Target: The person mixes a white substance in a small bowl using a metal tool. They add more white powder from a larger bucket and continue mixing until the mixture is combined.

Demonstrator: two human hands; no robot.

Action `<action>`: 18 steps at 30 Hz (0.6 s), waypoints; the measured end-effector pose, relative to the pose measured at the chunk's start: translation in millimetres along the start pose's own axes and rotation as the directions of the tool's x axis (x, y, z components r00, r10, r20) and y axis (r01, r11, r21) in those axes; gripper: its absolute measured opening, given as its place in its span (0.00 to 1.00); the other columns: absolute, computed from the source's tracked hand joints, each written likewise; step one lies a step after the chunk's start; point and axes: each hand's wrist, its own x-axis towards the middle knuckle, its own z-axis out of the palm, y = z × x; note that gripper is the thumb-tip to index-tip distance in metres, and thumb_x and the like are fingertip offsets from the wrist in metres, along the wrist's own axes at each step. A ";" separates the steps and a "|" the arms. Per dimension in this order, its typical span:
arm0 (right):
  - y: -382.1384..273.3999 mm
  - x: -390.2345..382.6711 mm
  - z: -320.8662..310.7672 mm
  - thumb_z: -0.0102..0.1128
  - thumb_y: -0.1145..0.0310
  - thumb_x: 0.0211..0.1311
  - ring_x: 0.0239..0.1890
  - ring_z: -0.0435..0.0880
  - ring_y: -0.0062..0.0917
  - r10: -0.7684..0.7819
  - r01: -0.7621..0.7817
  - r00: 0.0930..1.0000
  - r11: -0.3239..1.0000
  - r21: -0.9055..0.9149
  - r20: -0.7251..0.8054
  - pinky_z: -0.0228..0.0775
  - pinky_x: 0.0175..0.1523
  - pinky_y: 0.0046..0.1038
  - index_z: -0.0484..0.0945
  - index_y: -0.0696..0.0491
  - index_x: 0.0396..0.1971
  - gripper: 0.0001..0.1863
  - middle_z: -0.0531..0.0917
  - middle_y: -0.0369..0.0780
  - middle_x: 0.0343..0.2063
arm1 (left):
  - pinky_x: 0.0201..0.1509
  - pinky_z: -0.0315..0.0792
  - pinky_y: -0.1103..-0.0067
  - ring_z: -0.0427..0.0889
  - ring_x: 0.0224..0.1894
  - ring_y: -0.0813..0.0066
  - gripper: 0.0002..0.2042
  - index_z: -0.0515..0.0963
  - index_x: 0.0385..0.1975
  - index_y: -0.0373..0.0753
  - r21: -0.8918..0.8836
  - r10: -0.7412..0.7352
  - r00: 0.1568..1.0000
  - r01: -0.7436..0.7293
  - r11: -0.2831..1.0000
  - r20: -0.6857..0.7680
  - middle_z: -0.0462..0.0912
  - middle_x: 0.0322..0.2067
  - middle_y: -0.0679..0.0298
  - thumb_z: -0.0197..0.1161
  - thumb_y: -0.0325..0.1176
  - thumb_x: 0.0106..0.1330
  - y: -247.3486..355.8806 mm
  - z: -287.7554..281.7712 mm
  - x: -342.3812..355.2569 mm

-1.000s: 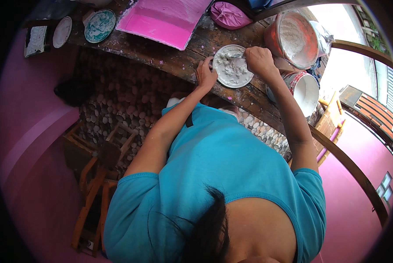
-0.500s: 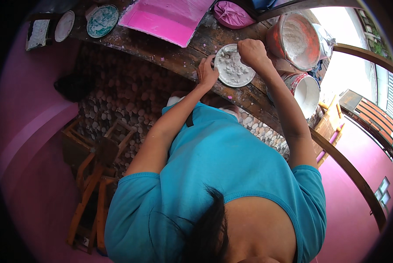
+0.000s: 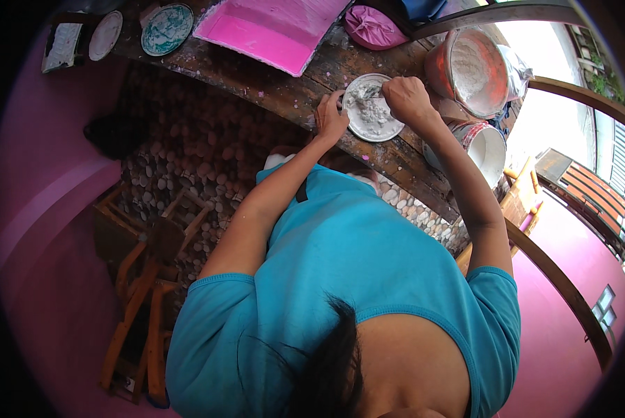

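Observation:
A round white plate [image 3: 374, 127] with lumpy grey-white paste lies on a worn wooden counter [image 3: 291, 89]. My left hand [image 3: 330, 118] grips the plate's near-left rim. Over the plate's far right side, my right hand [image 3: 407, 99] is closed on a small metal tool [image 3: 369, 93] whose tip sits in the paste. An orange bucket [image 3: 466, 70] of white powder stands just right of my right hand.
A white bucket [image 3: 485, 146] sits below the orange one. A pink tray [image 3: 274, 31], a pink cloth bundle [image 3: 371, 28], a patterned teal plate [image 3: 166, 28] and a small white dish [image 3: 105, 35] lie along the counter. A wooden stool [image 3: 145, 279] stands by the pebble wall.
My right hand has shifted slightly over the plate with the tool in the paste. My left hand has kept its hold on the rim.

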 end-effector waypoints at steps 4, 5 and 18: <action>6.9 4.0 2.9 0.55 0.76 0.39 0.24 0.81 0.39 0.051 -0.049 0.998 0.997 0.065 -0.031 0.71 0.27 0.37 0.77 0.55 0.16 0.02 0.79 0.46 0.19 | 0.39 0.69 0.68 0.76 0.34 0.60 0.23 0.76 0.46 0.45 -0.016 0.001 1.000 0.000 1.000 0.025 0.75 0.28 0.61 0.64 0.24 0.46 -5.0 -0.9 0.8; 4.3 3.2 5.1 0.55 0.76 0.39 0.24 0.81 0.39 0.053 -0.051 0.998 0.996 0.067 -0.029 0.71 0.27 0.37 0.77 0.55 0.16 0.02 0.79 0.46 0.19 | 0.39 0.69 0.68 0.76 0.34 0.60 0.23 0.76 0.46 0.46 -0.029 0.005 0.999 -0.005 1.000 0.032 0.75 0.28 0.61 0.64 0.24 0.46 -6.4 -0.8 0.6; -19.8 -6.9 16.8 0.56 0.74 0.41 0.24 0.81 0.36 0.031 -0.027 0.998 0.997 0.073 -0.054 0.72 0.27 0.34 0.78 0.54 0.16 0.03 0.80 0.45 0.19 | 0.40 0.69 0.68 0.76 0.34 0.58 0.23 0.76 0.46 0.42 -0.103 -0.014 0.997 0.022 0.994 0.071 0.74 0.28 0.58 0.63 0.23 0.45 -10.0 0.6 3.9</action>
